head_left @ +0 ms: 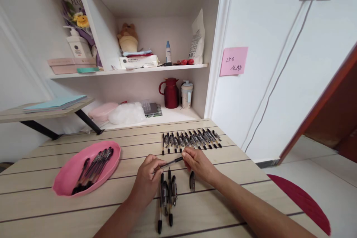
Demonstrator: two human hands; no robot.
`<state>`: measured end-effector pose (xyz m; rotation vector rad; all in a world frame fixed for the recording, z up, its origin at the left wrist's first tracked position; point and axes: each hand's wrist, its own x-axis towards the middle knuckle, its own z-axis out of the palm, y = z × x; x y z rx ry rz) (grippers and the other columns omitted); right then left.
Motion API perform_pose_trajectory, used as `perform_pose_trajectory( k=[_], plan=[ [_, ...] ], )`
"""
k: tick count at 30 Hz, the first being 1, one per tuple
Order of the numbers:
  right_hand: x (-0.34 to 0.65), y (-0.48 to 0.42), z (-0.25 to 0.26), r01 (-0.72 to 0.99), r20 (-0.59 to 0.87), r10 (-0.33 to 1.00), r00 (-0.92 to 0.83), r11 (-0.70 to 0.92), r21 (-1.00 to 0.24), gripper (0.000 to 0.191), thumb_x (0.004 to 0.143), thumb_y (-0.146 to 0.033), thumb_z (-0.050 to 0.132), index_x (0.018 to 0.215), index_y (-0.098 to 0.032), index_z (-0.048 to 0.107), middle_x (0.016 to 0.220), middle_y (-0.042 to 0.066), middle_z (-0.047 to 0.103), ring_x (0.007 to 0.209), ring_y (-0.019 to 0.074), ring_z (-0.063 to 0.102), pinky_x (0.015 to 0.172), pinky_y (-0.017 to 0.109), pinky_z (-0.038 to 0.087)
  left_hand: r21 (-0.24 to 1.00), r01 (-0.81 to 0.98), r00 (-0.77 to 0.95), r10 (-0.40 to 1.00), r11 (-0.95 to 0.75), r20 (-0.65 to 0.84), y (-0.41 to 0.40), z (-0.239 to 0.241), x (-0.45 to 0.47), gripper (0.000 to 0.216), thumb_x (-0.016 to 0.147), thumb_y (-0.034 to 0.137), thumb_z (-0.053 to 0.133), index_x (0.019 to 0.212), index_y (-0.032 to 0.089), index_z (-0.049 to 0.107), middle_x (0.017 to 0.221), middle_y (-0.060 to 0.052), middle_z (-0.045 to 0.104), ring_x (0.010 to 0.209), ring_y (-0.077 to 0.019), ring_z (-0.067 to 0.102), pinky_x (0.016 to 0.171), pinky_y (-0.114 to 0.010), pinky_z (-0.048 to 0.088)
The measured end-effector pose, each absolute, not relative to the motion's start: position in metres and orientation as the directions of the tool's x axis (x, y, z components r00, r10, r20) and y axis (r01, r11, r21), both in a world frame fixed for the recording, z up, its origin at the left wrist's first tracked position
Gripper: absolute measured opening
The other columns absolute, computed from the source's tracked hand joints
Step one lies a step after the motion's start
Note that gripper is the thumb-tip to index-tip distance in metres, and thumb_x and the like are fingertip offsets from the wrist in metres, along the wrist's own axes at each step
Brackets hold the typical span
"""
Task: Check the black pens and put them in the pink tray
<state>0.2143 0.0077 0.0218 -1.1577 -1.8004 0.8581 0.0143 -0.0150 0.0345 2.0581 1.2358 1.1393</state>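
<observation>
Between my two hands a dark gel pen [173, 161] is held at a slant above the table, its cap off. My left hand [148, 176] pinches one end and my right hand [196, 161] grips the other. Just below my left hand lie two uncapped pens [170, 202], with loose black caps [174, 189] beside them. A single pen cap [192, 181] rests under my right wrist. Beyond my hands, a row of uncapped pens and caps [192, 140] stretches across the table.
To the left, a pink oval tray [63, 186] holds several capped pens [97, 169]. Behind the slatted table [134, 215], a shelf bears a red jug [171, 93] and a tumbler [186, 95]. A red round seat [302, 202] shows at the right.
</observation>
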Motion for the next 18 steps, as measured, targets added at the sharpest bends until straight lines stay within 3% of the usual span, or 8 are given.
perform_pose_trajectory(
  k=[3, 5, 9, 12, 15, 18],
  plan=[
    [0.218, 0.010, 0.025, 0.424, 0.207, 0.951, -0.229, 0.289, -0.858, 0.033, 0.081, -0.046, 0.036, 0.062, -0.020, 0.045, 0.054, -0.001, 0.053, 0.046, 0.0110, 0.048, 0.051, 0.023, 0.035, 0.757, 0.482, 0.210, 0.897, -0.440, 0.388, -0.011, 0.030, 0.012, 0.020, 0.067, 0.018, 0.052, 0.082, 0.021, 0.066, 0.078, -0.004, 0.057, 0.073, -0.0178, 0.053, 0.069, -0.028, 0.041],
    [0.223, 0.010, 0.027, 0.544, 0.132, 0.975, -0.178, 0.209, -0.812, 0.033, 0.080, -0.046, 0.039, 0.061, -0.020, 0.046, 0.052, 0.000, 0.054, 0.043, 0.0116, 0.048, 0.048, 0.024, 0.032, 0.798, 0.461, 0.150, 0.921, -0.387, 0.360, -0.005, 0.023, 0.009, 0.021, 0.066, 0.019, 0.054, 0.082, 0.020, 0.066, 0.075, -0.002, 0.056, 0.070, -0.0166, 0.052, 0.067, -0.027, 0.041],
    [0.226, 0.004, 0.022, 0.843, 0.041, 0.994, -0.106, 0.111, -0.527, 0.027, 0.062, -0.043, 0.060, 0.059, -0.018, 0.052, 0.058, 0.008, 0.060, 0.056, 0.0194, 0.055, 0.049, 0.026, 0.029, 0.909, 0.317, 0.053, 0.962, -0.271, 0.269, 0.006, 0.007, 0.003, 0.023, 0.064, 0.021, 0.056, 0.085, 0.017, 0.065, 0.079, -0.003, 0.059, 0.071, -0.0160, 0.053, 0.066, -0.026, 0.041],
    [0.223, 0.000, 0.013, 0.895, 0.050, 0.990, -0.129, 0.138, -0.423, 0.024, 0.055, -0.030, 0.065, 0.072, -0.017, 0.056, 0.075, 0.012, 0.063, 0.070, 0.0235, 0.057, 0.053, 0.027, 0.031, 0.933, 0.268, 0.053, 0.971, -0.239, 0.234, 0.010, 0.001, 0.000, 0.025, 0.064, 0.022, 0.057, 0.087, 0.016, 0.065, 0.081, -0.004, 0.061, 0.073, -0.0156, 0.054, 0.067, -0.025, 0.042],
    [0.223, 0.005, 0.010, 0.827, 0.045, 0.994, -0.099, 0.107, -0.552, 0.025, 0.056, -0.020, 0.062, 0.080, -0.016, 0.057, 0.073, 0.009, 0.063, 0.068, 0.0213, 0.057, 0.054, 0.027, 0.033, 0.927, 0.286, 0.062, 0.970, -0.241, 0.233, 0.010, 0.000, 0.000, 0.024, 0.064, 0.022, 0.058, 0.087, 0.016, 0.065, 0.079, -0.004, 0.061, 0.072, -0.0150, 0.053, 0.067, -0.025, 0.042],
    [0.226, 0.016, 0.015, 0.503, 0.032, 0.999, -0.039, 0.048, -0.863, 0.021, 0.066, -0.028, 0.056, 0.084, -0.017, 0.055, 0.059, 0.003, 0.059, 0.054, 0.0155, 0.055, 0.049, 0.025, 0.035, 0.926, 0.287, 0.088, 0.969, -0.247, 0.231, 0.008, 0.000, 0.001, 0.025, 0.065, 0.022, 0.057, 0.088, 0.016, 0.065, 0.082, -0.004, 0.062, 0.074, -0.0156, 0.054, 0.069, -0.026, 0.042]
  ],
)
